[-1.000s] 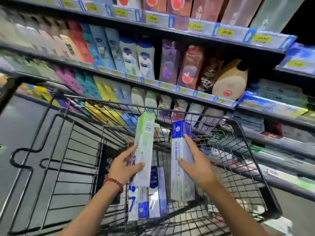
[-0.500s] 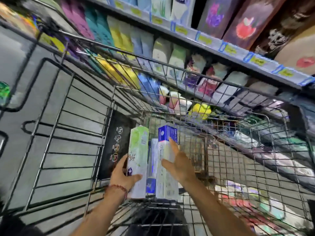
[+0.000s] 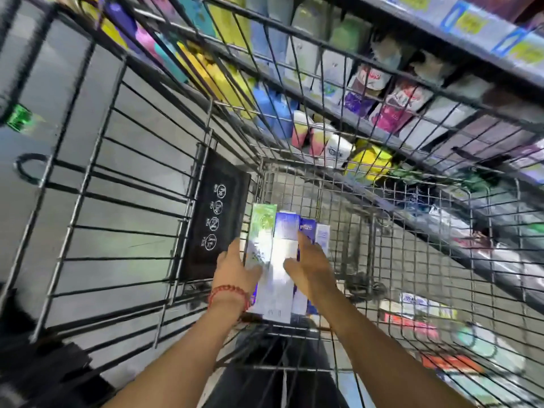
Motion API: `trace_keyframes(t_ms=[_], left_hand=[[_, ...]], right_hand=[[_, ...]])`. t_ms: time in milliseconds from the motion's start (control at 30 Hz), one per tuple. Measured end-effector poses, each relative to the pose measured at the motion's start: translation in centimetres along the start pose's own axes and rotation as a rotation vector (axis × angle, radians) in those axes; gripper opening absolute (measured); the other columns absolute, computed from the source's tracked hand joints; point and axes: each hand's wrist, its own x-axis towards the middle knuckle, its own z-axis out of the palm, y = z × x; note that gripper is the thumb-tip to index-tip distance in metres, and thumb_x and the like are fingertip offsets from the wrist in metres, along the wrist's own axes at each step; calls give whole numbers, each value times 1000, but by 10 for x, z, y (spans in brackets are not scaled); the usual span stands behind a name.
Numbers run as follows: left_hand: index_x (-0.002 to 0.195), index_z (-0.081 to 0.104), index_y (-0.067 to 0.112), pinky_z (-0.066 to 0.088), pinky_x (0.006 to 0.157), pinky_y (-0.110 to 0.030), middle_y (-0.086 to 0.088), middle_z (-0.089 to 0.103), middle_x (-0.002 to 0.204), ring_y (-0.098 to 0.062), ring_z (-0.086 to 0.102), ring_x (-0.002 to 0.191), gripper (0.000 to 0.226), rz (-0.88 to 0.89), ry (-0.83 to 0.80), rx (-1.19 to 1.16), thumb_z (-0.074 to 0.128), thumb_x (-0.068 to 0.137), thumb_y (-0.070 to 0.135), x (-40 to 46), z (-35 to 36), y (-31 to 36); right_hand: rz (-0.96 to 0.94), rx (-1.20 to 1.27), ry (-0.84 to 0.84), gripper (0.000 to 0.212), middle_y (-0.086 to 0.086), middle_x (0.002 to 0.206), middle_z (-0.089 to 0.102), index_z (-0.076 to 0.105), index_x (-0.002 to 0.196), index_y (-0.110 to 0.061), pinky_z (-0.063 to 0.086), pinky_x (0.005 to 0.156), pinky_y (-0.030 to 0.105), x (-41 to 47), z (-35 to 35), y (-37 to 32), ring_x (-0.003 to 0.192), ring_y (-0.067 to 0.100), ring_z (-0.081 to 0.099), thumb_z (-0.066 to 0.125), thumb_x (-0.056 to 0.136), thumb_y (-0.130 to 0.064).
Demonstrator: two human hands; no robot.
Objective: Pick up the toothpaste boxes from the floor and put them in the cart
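I look down into a wire shopping cart [image 3: 382,198]. My left hand [image 3: 234,267], with a red bead bracelet on its wrist, grips a green and white toothpaste box [image 3: 260,231] low at the cart's near left corner. Right beside it, my right hand [image 3: 310,267] holds a blue and white toothpaste box [image 3: 283,248], thumb on its face and fingers along its right edge. Two more blue and white boxes [image 3: 318,231] lie against it on the cart's bottom. The two held boxes lie side by side, touching.
A black panel with white icons [image 3: 215,219] covers the cart's left end wall. Store shelves with coloured packs [image 3: 365,92] run past the cart's far side. Several more boxes [image 3: 426,312] lie on the floor, seen blurred through the cart's right mesh.
Both hands have gone down from above the cart's rim to its bottom, carrying the two boxes in next to those lying there. My view has tilted downward.
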Motion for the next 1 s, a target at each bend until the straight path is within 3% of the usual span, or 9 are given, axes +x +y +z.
trace_keyframes(t_ms=[67,167,267,367,433,533,700,900,1000], left_hand=[[130,48,19,48,92,-35,-13,56,119,-29,59,101,50,138,-9,88,59,81,23,2,-12,18],[140,37,16,36,105,-34,-11,45,133,-28,45,122,55,386,-4,376,55,88,23,0,-34,54],[142,35,17,37,103,-38,-11,45,130,-31,44,120,57,642,94,637,51,89,30,-12,-52,98],[143,31,19,34,105,-41,-10,42,134,-29,40,124,58,814,145,840,46,89,36,-37,-60,151],[144,26,22,26,109,-43,-7,35,141,-27,32,131,59,914,185,922,45,91,39,-61,-58,187],[145,24,24,20,112,-48,-6,33,142,-27,25,136,59,1073,217,940,44,92,42,-99,-42,236],[149,13,27,17,113,-51,-7,30,145,-27,23,138,64,1303,221,952,41,93,43,-171,-2,299],[149,17,28,15,112,-54,-4,31,144,-27,26,136,60,1544,133,941,42,94,37,-266,79,343],[146,28,25,19,110,-57,-8,38,141,-30,32,134,57,1641,94,973,44,91,33,-310,141,353]], right_hand=[[-75,-107,101,62,15,126,48,26,147,-14,45,84,35,-5,-24,-6,113,30,50,50,91,-23],[-109,-339,287,45,9,127,48,40,135,-16,44,87,34,-12,-66,-15,116,27,47,47,92,-22],[-118,-491,497,37,10,115,55,55,120,-12,46,84,37,-27,-107,-19,106,30,51,54,84,-20],[-149,-554,712,37,19,98,64,67,98,-2,52,75,43,-52,-148,-14,89,37,62,65,68,-23],[-102,-558,761,43,20,98,65,67,98,-1,54,76,47,-74,-176,-9,89,38,64,74,60,-22],[-29,-545,846,53,19,102,65,66,103,-3,53,79,47,-113,-213,6,93,37,63,82,56,-22],[83,-498,1009,53,17,109,64,63,111,-4,54,75,43,-187,-264,55,97,37,62,75,62,-21],[252,-422,1187,40,16,99,62,59,110,-3,50,62,40,-285,-303,151,87,37,58,61,73,-17],[300,-353,1298,39,18,99,64,62,108,0,53,61,40,-319,-304,216,84,38,60,69,71,-11]])
